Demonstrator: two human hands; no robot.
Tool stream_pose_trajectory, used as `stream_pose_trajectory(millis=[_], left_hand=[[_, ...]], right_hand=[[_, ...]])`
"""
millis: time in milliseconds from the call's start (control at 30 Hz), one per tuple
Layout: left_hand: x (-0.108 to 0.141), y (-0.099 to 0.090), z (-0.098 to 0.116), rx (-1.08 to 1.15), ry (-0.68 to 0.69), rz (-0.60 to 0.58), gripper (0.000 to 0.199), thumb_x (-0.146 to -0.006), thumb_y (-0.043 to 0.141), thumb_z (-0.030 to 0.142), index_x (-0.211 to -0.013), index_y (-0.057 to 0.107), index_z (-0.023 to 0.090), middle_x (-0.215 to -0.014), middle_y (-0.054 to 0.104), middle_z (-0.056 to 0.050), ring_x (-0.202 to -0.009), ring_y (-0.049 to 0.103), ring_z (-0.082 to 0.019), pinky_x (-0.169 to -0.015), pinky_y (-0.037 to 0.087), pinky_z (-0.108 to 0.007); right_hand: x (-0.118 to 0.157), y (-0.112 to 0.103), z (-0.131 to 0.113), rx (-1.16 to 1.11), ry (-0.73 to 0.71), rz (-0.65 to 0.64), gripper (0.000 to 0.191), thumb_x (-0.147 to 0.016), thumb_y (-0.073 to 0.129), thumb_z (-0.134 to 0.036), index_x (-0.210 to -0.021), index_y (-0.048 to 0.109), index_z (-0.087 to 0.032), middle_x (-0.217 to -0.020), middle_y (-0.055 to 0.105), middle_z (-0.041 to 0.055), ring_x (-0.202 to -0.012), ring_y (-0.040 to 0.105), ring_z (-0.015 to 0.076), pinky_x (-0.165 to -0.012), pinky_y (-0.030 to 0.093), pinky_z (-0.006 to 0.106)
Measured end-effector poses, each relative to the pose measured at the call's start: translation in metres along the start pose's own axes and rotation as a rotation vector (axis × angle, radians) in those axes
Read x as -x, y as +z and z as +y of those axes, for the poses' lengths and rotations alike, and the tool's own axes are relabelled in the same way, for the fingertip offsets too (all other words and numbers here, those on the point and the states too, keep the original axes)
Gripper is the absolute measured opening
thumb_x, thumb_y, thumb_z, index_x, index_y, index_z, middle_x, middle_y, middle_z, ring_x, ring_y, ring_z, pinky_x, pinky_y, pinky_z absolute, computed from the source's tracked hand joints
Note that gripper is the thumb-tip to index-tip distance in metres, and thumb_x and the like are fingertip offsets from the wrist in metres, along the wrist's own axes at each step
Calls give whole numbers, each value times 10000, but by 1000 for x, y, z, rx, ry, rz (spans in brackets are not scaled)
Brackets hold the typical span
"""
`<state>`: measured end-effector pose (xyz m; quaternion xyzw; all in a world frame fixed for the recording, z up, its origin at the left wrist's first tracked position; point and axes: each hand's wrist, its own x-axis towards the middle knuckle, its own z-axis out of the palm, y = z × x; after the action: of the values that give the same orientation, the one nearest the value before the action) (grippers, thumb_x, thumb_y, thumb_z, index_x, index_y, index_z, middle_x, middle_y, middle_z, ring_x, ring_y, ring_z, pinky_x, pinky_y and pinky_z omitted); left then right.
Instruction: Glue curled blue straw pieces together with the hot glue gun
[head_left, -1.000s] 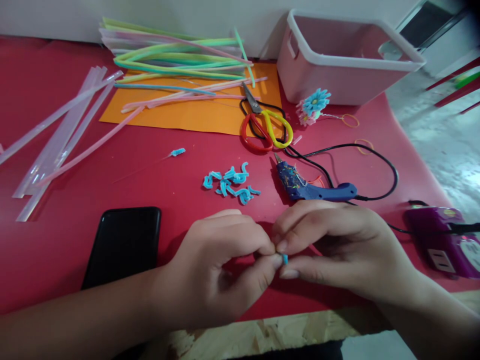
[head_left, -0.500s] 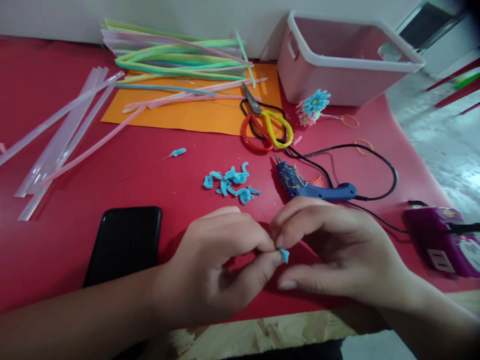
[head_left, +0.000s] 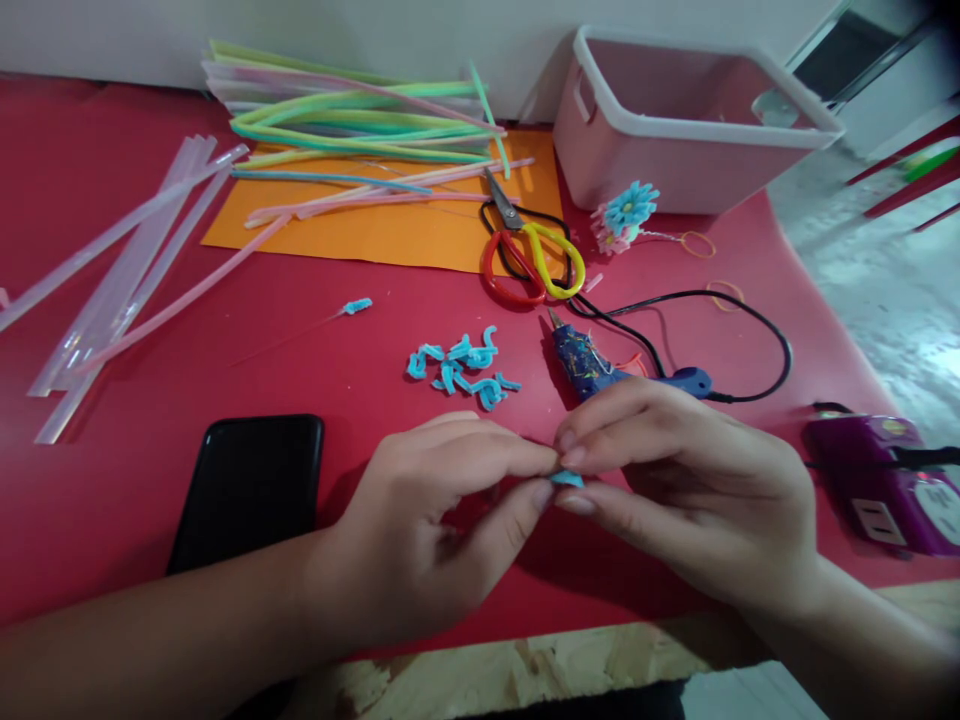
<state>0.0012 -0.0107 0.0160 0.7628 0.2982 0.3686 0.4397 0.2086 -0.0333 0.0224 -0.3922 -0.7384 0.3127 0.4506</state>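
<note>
A small blue piece of pipe cleaner [head_left: 568, 480] shows between my fingertips, most of it hidden. My left hand [head_left: 457, 510] pinches it from the left between thumb and forefinger. From the other side my right hand [head_left: 675, 490] closes thumb and fingertips on the same piece. Just beyond my hands lies a loose pile of curled blue pipe cleaner pieces [head_left: 457, 365]. Left of that pile is a short fuzzy blue piece on a thin wire [head_left: 358, 306]. A blue glue gun [head_left: 585, 362] rests behind my right hand, its handle partly covered.
Scissors [head_left: 534, 255] and bundled pipe cleaners [head_left: 360, 120] lie on orange paper [head_left: 322, 235]. Glue sticks [head_left: 142, 250] are at left, above a black phone [head_left: 251, 490]. A pink bin [head_left: 660, 165], a pipe cleaner flower [head_left: 630, 208], a looping cord [head_left: 787, 350] and a purple power box [head_left: 862, 470] occupy the right.
My right thumb and fingers have closed onto the blue piece, where the thumb was apart before. The piece now sits slightly higher and more level between both hands.
</note>
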Motion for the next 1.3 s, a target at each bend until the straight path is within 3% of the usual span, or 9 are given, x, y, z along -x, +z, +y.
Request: stream_pose_trajectory(millis=[233,500,600,667,867,1000,1133,1300], left_hand=[[-1,1,-2,143,-158,15,86,-902,660,164,-844,722,162,-749,754,-14,-590,657,-113,-524,513,-207],[0,0,-4,239,-218,-42,69,-892,646,140,-910,700,178,-801,722,-17,-650,647,-113,-560,518,-202],[1,-1,-1,378,-320,-125,120,-911,605,171,-1008,673,191,-796,676,-14,-612,588,-108,-521,490,-205],[-1,-2,1,445,-390,-162,87,-914,596,217,-973,655,192,-739,617,2,-564,520,-97,-476,438,-200],[-11,0,-2,557,-483,-120,112,-881,623,215,-782,577,192,-600,474,67,-483,383,-62,-416,308,-182],[-11,1,-4,573,-483,-96,132,-885,662,239,-790,582,192,-631,517,55,-492,411,-67,-436,340,-197],[-9,0,-4,546,-517,-106,134,-879,659,257,-801,573,191,-676,513,47,-536,411,-72,-476,352,-196],[-7,0,-6,506,-519,-134,132,-904,621,298,-833,574,198,-709,519,37,-534,381,-77,-454,314,-205]], right_hand=[[-1,-1,-1,2,12,0,231,-793,846,-166,-995,766,-243,-858,776,18,-806,725,167,-722,609,289],[1,-2,0,10,27,14,176,-847,784,-135,-983,763,-245,-849,772,18,-791,718,165,-725,603,296],[2,-3,0,42,14,28,186,-857,771,-135,-999,761,-254,-857,773,23,-790,719,173,-719,602,307],[3,-3,0,63,-12,15,192,-857,768,-133,-1007,757,-253,-852,772,24,-790,721,178,-719,603,315],[1,-1,-1,59,-27,-8,194,-846,774,-127,-1013,748,-224,-877,772,31,-802,733,169,-726,612,282],[-1,0,-6,-3,166,-2,137,-887,723,-143,-1000,746,-219,-877,774,32,-726,720,132,-649,596,220],[-1,2,-10,-237,386,-12,18,-908,707,-179,-899,717,-190,-806,729,18,-569,631,78,-533,544,170],[0,4,-9,-589,659,-109,127,-908,732,-258,-861,663,-162,-681,630,-23,-526,551,50,-495,479,146]])
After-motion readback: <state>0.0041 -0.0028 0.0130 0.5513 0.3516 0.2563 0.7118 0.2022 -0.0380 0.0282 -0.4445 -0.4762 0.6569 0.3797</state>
